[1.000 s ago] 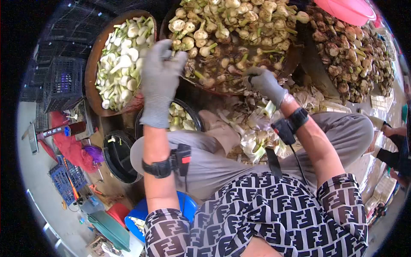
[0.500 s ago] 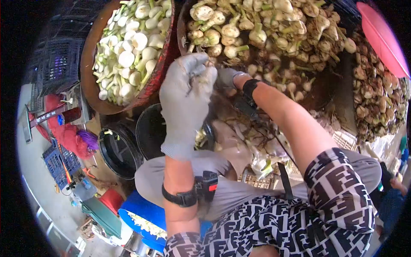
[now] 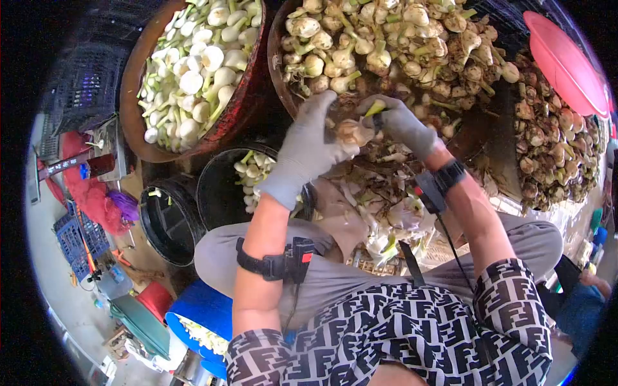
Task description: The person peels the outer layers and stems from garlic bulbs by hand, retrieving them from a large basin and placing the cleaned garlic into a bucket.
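Two gloves, two wristbands, one pink basin

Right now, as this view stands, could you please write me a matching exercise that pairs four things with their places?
Things
1. Round pink plastic basin
2. Clean white green-stemmed bulbs
3. Blue plastic tub
4. Pale brownish bulb

Places
A. Inside the large round rust-brown vessel
B. Between the grey-gloved left hand and the grey-gloved right hand
C. At the upper right of the view
D. At the lower left of the view

Right pairs: 1-C, 2-A, 3-D, 4-B
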Motion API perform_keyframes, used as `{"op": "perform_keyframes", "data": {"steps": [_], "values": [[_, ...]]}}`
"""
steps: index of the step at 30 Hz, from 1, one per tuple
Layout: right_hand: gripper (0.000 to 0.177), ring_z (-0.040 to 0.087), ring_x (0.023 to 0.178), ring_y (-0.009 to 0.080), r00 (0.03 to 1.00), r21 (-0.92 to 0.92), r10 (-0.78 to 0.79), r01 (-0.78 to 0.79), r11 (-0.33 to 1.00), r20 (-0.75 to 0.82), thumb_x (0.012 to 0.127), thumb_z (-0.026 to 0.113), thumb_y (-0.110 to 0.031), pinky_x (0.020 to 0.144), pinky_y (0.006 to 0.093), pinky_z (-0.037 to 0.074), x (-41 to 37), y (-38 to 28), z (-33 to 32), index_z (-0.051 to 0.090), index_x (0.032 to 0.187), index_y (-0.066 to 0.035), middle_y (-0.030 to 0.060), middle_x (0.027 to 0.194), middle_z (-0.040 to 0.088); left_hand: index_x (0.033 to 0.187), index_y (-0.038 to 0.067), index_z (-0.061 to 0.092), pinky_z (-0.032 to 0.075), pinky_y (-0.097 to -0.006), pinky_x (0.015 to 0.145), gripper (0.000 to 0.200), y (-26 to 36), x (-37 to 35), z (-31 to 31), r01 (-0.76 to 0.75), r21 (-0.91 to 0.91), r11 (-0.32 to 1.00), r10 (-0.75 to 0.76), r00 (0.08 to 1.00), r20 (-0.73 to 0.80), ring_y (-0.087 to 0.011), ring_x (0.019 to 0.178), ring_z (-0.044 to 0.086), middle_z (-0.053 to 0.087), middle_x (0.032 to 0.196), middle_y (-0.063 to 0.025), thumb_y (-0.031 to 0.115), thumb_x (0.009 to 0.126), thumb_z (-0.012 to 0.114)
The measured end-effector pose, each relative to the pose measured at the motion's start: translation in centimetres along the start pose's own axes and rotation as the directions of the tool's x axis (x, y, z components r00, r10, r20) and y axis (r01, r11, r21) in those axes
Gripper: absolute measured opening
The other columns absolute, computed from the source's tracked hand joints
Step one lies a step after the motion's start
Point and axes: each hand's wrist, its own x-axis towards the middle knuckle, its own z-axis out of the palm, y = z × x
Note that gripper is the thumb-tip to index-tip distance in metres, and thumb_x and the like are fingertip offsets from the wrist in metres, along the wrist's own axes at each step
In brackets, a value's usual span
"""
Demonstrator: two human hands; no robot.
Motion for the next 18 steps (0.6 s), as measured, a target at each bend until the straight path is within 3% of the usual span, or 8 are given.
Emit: {"op": "perform_keyframes", "data": {"steps": [2,6,9,10,12,13,17,18], "values": [[0.022,0.053,0.092,0.0098,0.972,0.225,-0.234,0.23,0.947,-0.012,0.079,0.057,-0.006,0.076,0.0235,0.045,-3.1,-2.5,0.7,0.059,0.1,-0.002,0.0032,0.103,0.057,0.127,0.004,0.036,0.035,-0.0345,0.097,0.084,-0.5,-0.6,2.1,-0.028,-0.019,0.999,0.029,0.999,0.046,-0.0297,0.113,0.046,0.042,0.125,-0.0187,0.023,0.058,0.08],[0.021,0.055,0.077,0.0077,0.969,0.589,-0.093,0.215,0.779,-0.231,0.086,0.058,-0.019,0.066,0.0199,0.044,-6.3,-4.5,3.7,0.06,0.097,-0.001,-0.0001,0.087,0.06,0.12,0.005,0.04,0.04,-0.0343,0.092,0.075,1.6,-0.6,2.6,0.091,-0.056,0.994,-0.087,0.993,0.086,-0.0297,0.109,0.049,0.047,0.119,-0.0156,0.022,0.058,0.079],[0.022,0.052,0.068,0.0065,0.963,0.428,0.119,-0.004,0.904,-0.243,0.084,0.062,-0.024,0.058,0.0197,0.04,-7.7,-5.0,4.0,0.062,0.09,-0.003,-0.0025,0.077,0.058,0.116,0.005,0.042,0.043,-0.036,0.087,0.07,1.9,-1.2,3.3,-0.141,0.146,0.979,0.143,0.99,-0.001,-0.0315,0.104,0.05,0.048,0.112,-0.0142,0.02,0.058,0.078],[0.023,0.047,0.059,0.0051,0.943,0.403,0.042,0.101,0.91,-0.331,0.082,0.064,-0.028,0.051,0.0211,0.035,-6.9,-3.9,5.0,0.063,0.082,-0.005,-0.0048,0.068,0.054,0.117,0.006,0.042,0.043,-0.0365,0.086,0.067,2.2,-1.3,3.4,-0.13,0.147,0.981,0.13,0.991,0.009,-0.0324,0.104,0.05,0.048,0.113,-0.015,0.015,0.059,0.075],[0.023,0.046,0.056,0.0045,0.93,0.485,0.089,0.102,0.868,-0.355,0.081,0.065,-0.028,0.048,0.0213,0.034,-7.2,-3.2,5.2,0.063,0.079,-0.005,-0.0049,0.066,0.054,0.119,0.006,0.041,0.043,-0.0376,0.086,0.063,2.8,-1.3,3.6,-0.109,0.153,0.982,0.107,0.994,0.024,-0.0343,0.105,0.049,0.046,0.114,-0.0166,0.005,0.062,0.068],[0.023,0.045,0.054,0.0043,0.925,0.524,0.112,0.103,0.845,-0.363,0.081,0.065,-0.028,0.047,0.0214,0.033,-7.4,-3.4,5.4,0.062,0.077,-0.006,-0.0049,0.065,0.054,0.118,0.006,0.041,0.043,-0.0373,0.086,0.066,2.6,-1.4,3.7,-0.135,0.175,0.975,0.135,0.991,0.013,-0.0334,0.105,0.049,0.047,0.113,-0.0159,0.009,0.06,0.072],[0.009,0.048,0.056,0.0051,0.947,0.306,0.073,0.028,0.952,-0.314,0.083,0.058,-0.009,0.048,0.0214,0.039,-8.1,-3.1,4.1,0.062,0.084,-0.001,-0.0023,0.07,0.057,0.118,0.007,0.041,0.043,-0.0367,0.087,0.072,2.2,-1.1,3.9,-0.204,0.21,0.956,0.211,0.978,-0.008,-0.0315,0.104,0.049,0.049,0.111,-0.0144,0.015,0.056,0.078],[0.008,0.049,0.056,0.0058,0.935,0.131,-0.072,0.124,0.984,-0.347,0.082,0.057,-0.007,0.05,0.0211,0.04,-8.2,-2.9,4.1,0.062,0.081,-0.001,-0.0016,0.068,0.056,0.118,0.007,0.04,0.043,-0.0367,0.087,0.073,2.2,-1.0,3.9,-0.214,0.204,0.955,0.221,0.975,-0.009,-0.0314,0.105,0.049,0.049,0.111,-0.0144,0.015,0.056,0.078]]}}
